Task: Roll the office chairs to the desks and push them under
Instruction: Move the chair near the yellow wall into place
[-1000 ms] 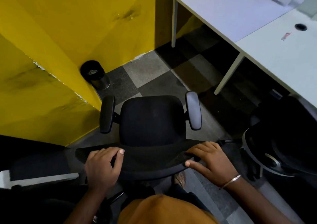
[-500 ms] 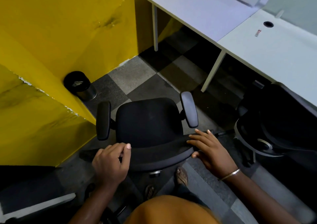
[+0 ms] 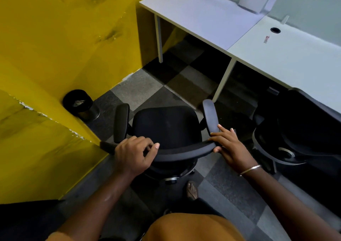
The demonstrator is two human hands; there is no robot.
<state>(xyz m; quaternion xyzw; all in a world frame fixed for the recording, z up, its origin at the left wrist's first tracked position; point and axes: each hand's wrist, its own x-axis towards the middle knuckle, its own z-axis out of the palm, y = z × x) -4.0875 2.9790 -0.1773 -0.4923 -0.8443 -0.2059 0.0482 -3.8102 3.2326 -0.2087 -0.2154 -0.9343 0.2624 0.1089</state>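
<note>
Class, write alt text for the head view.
A person's left hand grips the black chair backrest while the right hand rests on its end, facing a white desk. A second chair sits under the neighbouring desk.

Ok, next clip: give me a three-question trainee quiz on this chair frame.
1. True or false: the chair being held is already under the desk.
2. Which hand grips the backrest top with curled fingers? A) left hand B) right hand
3. What stands by the yellow wall, left of the chair?

Key: 1 false; 2 A; 3 a black bin.
</note>
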